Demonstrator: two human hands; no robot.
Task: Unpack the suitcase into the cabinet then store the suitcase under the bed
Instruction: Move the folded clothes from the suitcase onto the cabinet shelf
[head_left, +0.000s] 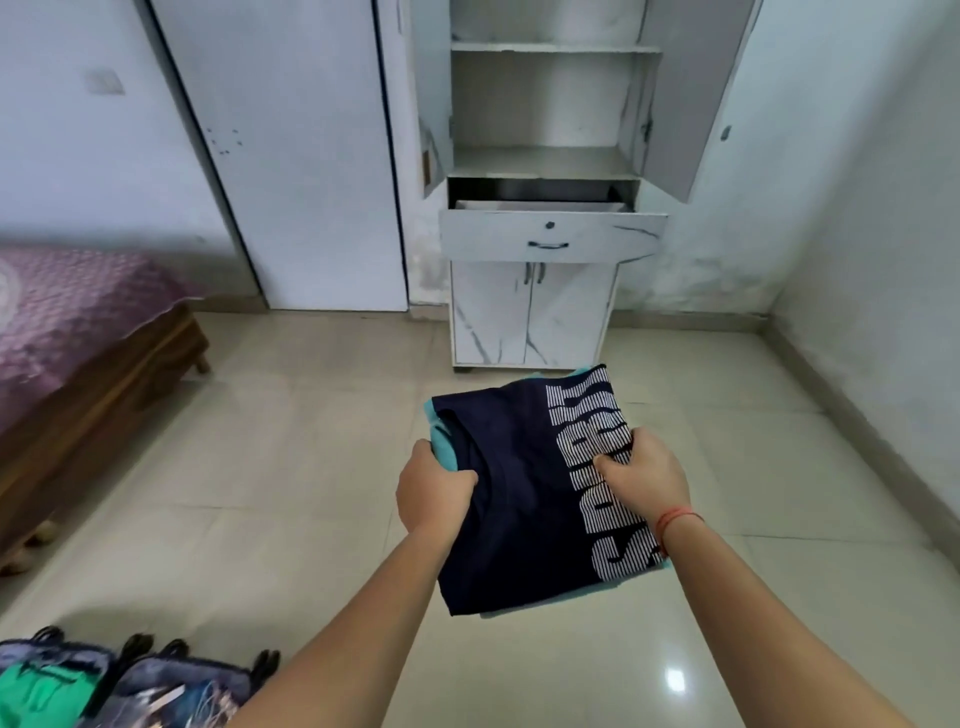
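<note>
Now, left hand (434, 486): fingers curled round the folded shirts (524, 499), left edge.
Right hand (641, 480): pinching their right edge.
Cabinet (488, 312): doors and drawer (498, 234) open.

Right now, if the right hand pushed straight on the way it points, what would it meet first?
Probably the white cabinet's lower doors. The right hand, gripping the folded navy shirt, aims there across bare floor, though depth is hard to judge.
</note>
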